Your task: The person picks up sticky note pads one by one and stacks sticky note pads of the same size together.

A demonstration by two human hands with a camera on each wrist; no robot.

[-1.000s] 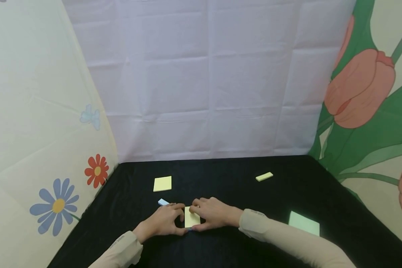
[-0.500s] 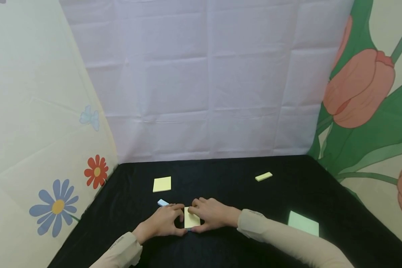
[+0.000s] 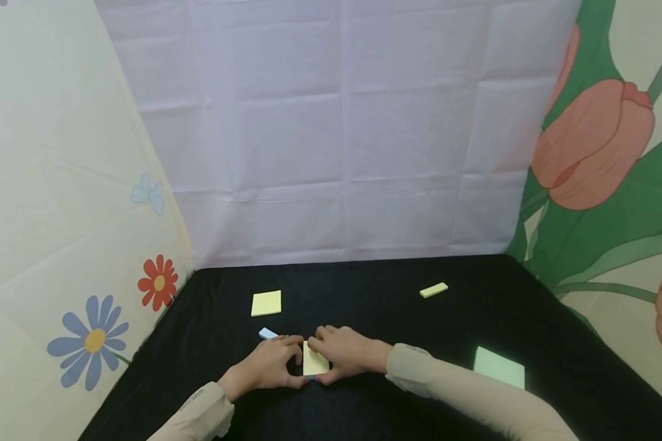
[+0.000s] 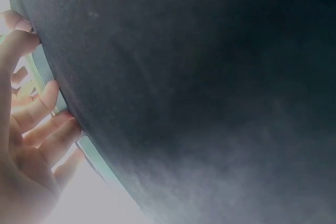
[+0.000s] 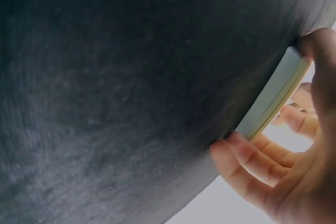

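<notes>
A yellow sticky note pad [image 3: 315, 360] lies on top of a blue sticky note pad [image 5: 268, 97] near the front of the black cloth. My left hand [image 3: 270, 362] holds the stack's left side, thumb at the near corner and fingers at the far end. From the right, my right hand [image 3: 349, 354] grips the same stack between thumb and fingers, with a bent finger over the yellow top. Both hands cover parts of the pads' edges. Just beyond my left fingers, a narrow light blue pad [image 3: 267, 333] is partly hidden.
Farther back on the black cloth [image 3: 364, 294] lies a square yellow pad [image 3: 266, 303] to the left. A narrow yellow pad [image 3: 433, 290] is at the back right. A light green pad [image 3: 499, 366] sits right, beyond my right sleeve [image 3: 447, 383]. A white sheet [image 3: 342, 135] hangs behind.
</notes>
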